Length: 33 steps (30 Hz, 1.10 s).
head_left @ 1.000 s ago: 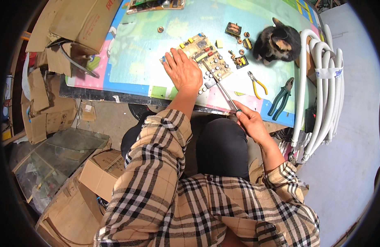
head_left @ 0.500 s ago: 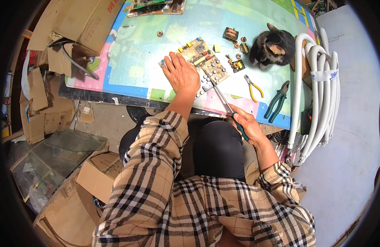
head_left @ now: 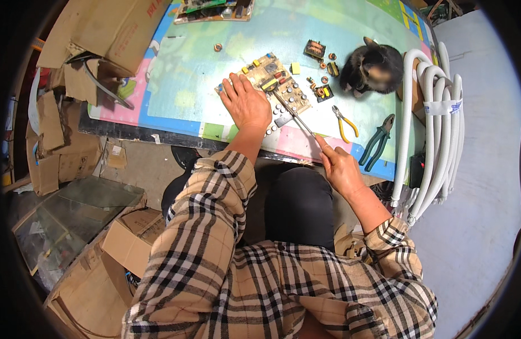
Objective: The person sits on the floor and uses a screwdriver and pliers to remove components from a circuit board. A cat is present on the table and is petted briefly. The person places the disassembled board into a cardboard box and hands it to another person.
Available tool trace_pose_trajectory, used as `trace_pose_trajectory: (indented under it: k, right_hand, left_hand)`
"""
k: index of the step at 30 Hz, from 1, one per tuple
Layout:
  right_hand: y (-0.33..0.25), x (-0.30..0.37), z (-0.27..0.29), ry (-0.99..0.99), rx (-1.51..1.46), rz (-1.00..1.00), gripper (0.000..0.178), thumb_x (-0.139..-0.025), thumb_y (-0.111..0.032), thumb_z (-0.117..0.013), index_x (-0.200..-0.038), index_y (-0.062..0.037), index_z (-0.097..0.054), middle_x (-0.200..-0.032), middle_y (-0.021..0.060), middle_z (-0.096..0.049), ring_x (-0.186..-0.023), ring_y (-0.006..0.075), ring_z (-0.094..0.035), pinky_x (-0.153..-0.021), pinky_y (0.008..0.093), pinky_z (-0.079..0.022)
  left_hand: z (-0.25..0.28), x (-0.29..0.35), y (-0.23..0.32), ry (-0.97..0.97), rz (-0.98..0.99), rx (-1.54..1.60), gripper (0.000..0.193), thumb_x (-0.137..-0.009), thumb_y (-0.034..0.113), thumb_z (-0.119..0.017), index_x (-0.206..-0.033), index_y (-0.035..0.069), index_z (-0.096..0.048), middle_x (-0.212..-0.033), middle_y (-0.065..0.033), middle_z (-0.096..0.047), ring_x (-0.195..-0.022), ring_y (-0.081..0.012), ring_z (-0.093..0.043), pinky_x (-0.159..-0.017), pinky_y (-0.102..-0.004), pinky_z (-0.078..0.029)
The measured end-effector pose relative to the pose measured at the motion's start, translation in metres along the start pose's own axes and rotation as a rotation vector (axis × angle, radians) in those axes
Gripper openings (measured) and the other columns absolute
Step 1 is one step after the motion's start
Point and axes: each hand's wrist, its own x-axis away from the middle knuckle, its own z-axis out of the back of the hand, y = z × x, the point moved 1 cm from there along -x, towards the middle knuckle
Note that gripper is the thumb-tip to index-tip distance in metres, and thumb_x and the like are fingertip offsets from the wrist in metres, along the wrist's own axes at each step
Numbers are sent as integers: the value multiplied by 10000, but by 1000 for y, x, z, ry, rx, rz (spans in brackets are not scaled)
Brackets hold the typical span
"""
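Note:
A tan circuit board (head_left: 297, 99) with capacitors and yellow parts lies near the front of the table. My left hand (head_left: 248, 106) rests on its left side, fingers stretched out and holding it down. My right hand (head_left: 342, 172) is closed around the handle of a long screwdriver (head_left: 301, 122), and the handle is mostly hidden by the fingers. The metal shaft slants up and left, its tip among the parts in the middle of the board. Right of the board lie yellow-handled cutters (head_left: 344, 124) and green-handled pliers (head_left: 378, 144).
A black cat (head_left: 373, 68) sits at the table's right side, by bundled white hoses (head_left: 435, 130). Loose coils and a transformer (head_left: 315, 48) lie beyond the board. Another circuit board (head_left: 215, 12) is at the far edge. Cardboard boxes (head_left: 111, 39) stand on the left.
My right hand has turned and risen slightly over the screwdriver handle, covering more of it. The shaft tip has shifted a little left. My left hand stays on the board.

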Motion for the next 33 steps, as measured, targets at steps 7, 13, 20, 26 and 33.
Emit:
trace_pose_trajectory:
  k: [7, 13, 20, 26, 33]
  right_hand:
    - [7, 4, 3, 66, 200, 31, 491, -920, -135, -629, -1398, -226, -567, -740, 141, -610, -639, 314, -643, -616, 424, -536]
    - [-4, 13, 26, -283, -682, -382, 391, -998, -181, -556, -1388, -200, -585, -679, 80, -597, -626, 107, -541, -651, 302, -493]
    - [7, -9, 31, -67, -237, -153, 380, -973, -183, -589, -1353, -167, -601, -853, 238, -686, -804, 382, -686, -774, 420, -534]
    - [8, -29, 73, -170, -101, -58, 362, -950, -172, -614, -1311, -155, -634, -929, 239, -682, -848, 415, -654, -778, 461, -524]
    - [30, -67, 106, -173, 340, 254, 422, -929, -192, -624, -1346, -253, -604, -752, 129, -625, -646, 339, -627, -631, 435, -526]
  left_hand:
    - [3, -1, 0, 1, -16, 24, 566, -940, 230, -446, -1435, -40, -408, -1538, -224, -332, -1463, -398, -214, -1193, -526, -130]
    - [0, -1, -3, -5, -4, 38, 562, -940, 227, -443, -1434, -36, -407, -1542, -228, -324, -1468, -402, -204, -1190, -532, -131]
    - [-3, -3, -3, 2, -6, 60, 552, -937, 224, -442, -1423, -35, -412, -1541, -234, -324, -1470, -404, -197, -1189, -536, -123]
    - [1, 0, -5, 11, -14, 64, 545, -934, 223, -443, -1414, -36, -423, -1536, -235, -332, -1470, -403, -199, -1188, -536, -123]
    - [2, 2, -4, 38, -32, 57, 549, -932, 226, -445, -1413, -37, -423, -1529, -235, -341, -1463, -405, -212, -1184, -535, -133]
